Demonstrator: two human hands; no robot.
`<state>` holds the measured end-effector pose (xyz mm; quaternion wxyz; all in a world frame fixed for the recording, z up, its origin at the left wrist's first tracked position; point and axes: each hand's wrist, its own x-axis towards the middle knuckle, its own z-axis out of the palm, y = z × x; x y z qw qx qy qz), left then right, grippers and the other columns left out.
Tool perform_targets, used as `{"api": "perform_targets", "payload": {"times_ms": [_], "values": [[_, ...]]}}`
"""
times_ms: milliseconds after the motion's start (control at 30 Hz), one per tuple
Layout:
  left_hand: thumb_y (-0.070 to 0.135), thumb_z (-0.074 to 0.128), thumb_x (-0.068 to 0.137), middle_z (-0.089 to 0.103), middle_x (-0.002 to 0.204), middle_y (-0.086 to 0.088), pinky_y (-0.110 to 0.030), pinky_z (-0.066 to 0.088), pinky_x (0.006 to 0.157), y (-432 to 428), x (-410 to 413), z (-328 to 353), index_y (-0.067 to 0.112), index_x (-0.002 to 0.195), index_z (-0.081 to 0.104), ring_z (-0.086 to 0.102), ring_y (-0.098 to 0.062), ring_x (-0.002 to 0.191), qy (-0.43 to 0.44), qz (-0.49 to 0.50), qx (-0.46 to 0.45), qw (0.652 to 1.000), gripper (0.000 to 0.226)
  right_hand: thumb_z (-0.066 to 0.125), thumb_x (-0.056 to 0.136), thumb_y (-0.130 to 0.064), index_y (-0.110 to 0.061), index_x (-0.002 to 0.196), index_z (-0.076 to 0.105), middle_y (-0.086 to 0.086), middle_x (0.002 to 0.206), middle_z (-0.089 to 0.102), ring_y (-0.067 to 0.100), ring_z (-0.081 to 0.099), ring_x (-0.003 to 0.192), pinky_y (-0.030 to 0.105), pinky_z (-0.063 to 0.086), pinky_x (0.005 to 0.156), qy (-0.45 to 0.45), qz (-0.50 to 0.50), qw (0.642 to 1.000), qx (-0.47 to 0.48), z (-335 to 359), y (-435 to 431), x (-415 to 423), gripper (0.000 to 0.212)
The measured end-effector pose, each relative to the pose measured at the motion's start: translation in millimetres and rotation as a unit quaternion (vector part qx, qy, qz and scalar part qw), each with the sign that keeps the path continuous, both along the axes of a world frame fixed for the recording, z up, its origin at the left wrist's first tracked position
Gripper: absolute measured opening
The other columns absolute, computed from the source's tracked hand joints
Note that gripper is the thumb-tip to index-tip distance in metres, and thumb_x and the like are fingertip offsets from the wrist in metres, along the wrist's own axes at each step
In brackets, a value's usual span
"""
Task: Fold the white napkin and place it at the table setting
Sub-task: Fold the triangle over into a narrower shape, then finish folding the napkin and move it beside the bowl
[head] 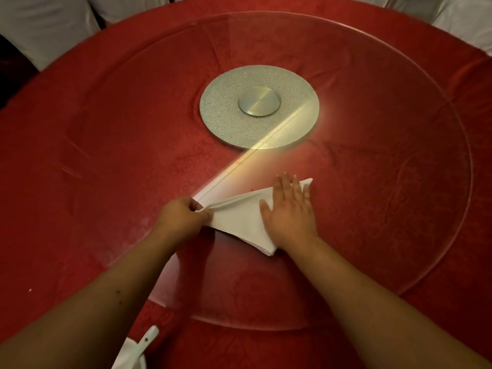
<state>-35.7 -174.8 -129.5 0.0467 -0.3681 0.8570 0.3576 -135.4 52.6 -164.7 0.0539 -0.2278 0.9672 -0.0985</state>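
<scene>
Two hands fold: our left hand (186, 213) fingers pinch the white napkin (239, 222) corner taut; right hand (288, 211), fingers spread, should press flat before creasing.

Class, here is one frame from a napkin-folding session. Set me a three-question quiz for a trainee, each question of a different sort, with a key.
1. True or false: the right hand lies flat on the white napkin.
2. What is the left hand doing? A) pinching the napkin's left corner; B) holding the spoon; C) resting on the metal hub.
3. Fill in: the napkin lies on the glass ____.

Key: 1 true; 2 A; 3 turntable.
</scene>
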Motion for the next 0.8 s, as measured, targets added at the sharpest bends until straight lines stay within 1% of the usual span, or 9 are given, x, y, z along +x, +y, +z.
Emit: {"api": "perform_targets", "payload": {"times_ms": [133, 267, 333, 400, 467, 533, 667, 733, 800], "values": [[0.025, 0.086, 0.078, 0.059, 0.038, 0.010, -0.020, 0.035, 0.034, -4.4, 11.0, 10.1, 0.018, 0.059, 0.061, 0.051, -0.002, 0.032, -0.019, 0.026, 0.093, 0.995, 0.032, 0.016, 0.103, -0.051, -0.011, 0.160, 0.009, 0.007, 0.168, 0.005, 0.028, -0.001, 0.154, 0.053, 0.002, 0.123, 0.002, -0.010, 0.999, 0.043, 4.0, 21.1, -27.8, 0.070], [0.015, 0.081, 0.080, 0.067, 0.045, 0.002, -0.025, 0.047, 0.043, 1.9, 14.8, 20.0, 0.016, 0.064, 0.065, 0.059, -0.008, 0.038, 0.018, 0.054, 0.130, 0.990, 0.022, 0.027, 0.104, -0.045, -0.009, 0.159, 0.015, 0.011, 0.167, 0.012, 0.032, 0.003, 0.154, 0.056, 0.006, 0.122, 0.018, -0.015, 0.999, 0.040, 20.3, 17.5, -21.9, 0.067], [0.010, 0.077, 0.080, 0.073, 0.057, -0.009, -0.031, 0.055, 0.048, 5.1, 19.9, 24.9, 0.012, 0.070, 0.069, 0.066, -0.016, 0.046, 0.040, 0.080, 0.171, 0.981, 0.013, 0.044, 0.100, -0.038, -0.008, 0.153, 0.032, 0.015, 0.159, 0.032, 0.036, 0.024, 0.148, 0.055, 0.018, 0.120, 0.060, 0.005, 0.997, -0.040, 32.9, 13.6, 2.2, 0.063], [0.005, 0.075, 0.081, 0.075, 0.067, -0.017, -0.031, 0.057, 0.048, 9.3, 27.5, 29.0, 0.006, 0.077, 0.072, 0.068, -0.020, 0.050, 0.039, 0.097, 0.232, 0.967, 0.005, 0.057, 0.091, -0.038, -0.009, 0.141, 0.050, 0.014, 0.141, 0.053, 0.037, 0.047, 0.130, 0.051, 0.036, 0.109, 0.114, 0.075, 0.983, -0.121, 39.1, 6.7, 37.4, 0.059], [0.006, 0.076, 0.081, 0.069, 0.062, -0.013, -0.029, 0.056, 0.049, 16.8, 35.2, 33.5, 0.003, 0.078, 0.070, 0.066, -0.021, 0.049, -0.001, 0.100, 0.276, 0.956, 0.007, 0.058, 0.086, -0.048, -0.012, 0.134, 0.055, 0.009, 0.128, 0.057, 0.032, 0.052, 0.114, 0.048, 0.042, 0.097, 0.108, 0.155, 0.973, -0.133, 38.2, -2.4, 75.3, 0.060], [0.013, 0.075, 0.083, 0.070, 0.063, -0.009, -0.029, 0.056, 0.053, 25.5, 42.7, 38.6, 0.005, 0.084, 0.071, 0.067, -0.020, 0.053, -0.068, 0.081, 0.329, 0.938, 0.009, 0.056, 0.082, -0.056, -0.016, 0.133, 0.051, 0.005, 0.125, 0.053, 0.028, 0.049, 0.109, 0.044, 0.042, 0.093, 0.061, 0.198, 0.973, -0.098, 33.3, -10.3, 104.8, 0.065], [0.022, 0.071, 0.086, 0.077, 0.090, -0.016, -0.040, 0.061, 0.081, 30.2, 55.2, 44.7, -0.001, 0.101, 0.077, 0.071, -0.025, 0.079, -0.164, -0.016, 0.438, 0.884, 0.027, 0.056, 0.077, -0.044, -0.021, 0.130, 0.050, 0.000, 0.121, 0.053, 0.023, 0.051, 0.108, 0.038, 0.043, 0.093, 0.026, 0.187, 0.978, -0.091, 23.2, -5.8, 126.7, 0.058], [0.029, 0.069, 0.088, 0.079, 0.094, -0.014, -0.034, 0.060, 0.076, 31.8, 59.5, 47.1, 0.006, 0.098, 0.081, 0.071, -0.022, 0.079, -0.181, -0.086, 0.437, 0.877, 0.028, 0.061, 0.078, -0.032, -0.022, 0.125, 0.056, -0.001, 0.116, 0.057, 0.023, 0.052, 0.105, 0.037, 0.045, 0.091, 0.034, 0.192, 0.974, -0.118, 19.2, 3.9, 125.6, 0.048], [0.035, 0.071, 0.088, 0.077, 0.075, -0.003, -0.029, 0.056, 0.059, 38.1, 59.1, 42.3, 0.017, 0.079, 0.081, 0.068, -0.016, 0.066, -0.134, -0.107, 0.336, 0.926, 0.022, 0.062, 0.079, -0.024, -0.020, 0.119, 0.064, -0.001, 0.112, 0.061, 0.023, 0.055, 0.103, 0.039, 0.047, 0.090, 0.051, 0.220, 0.964, -0.140, 15.8, 16.4, 122.0, 0.041]]}}
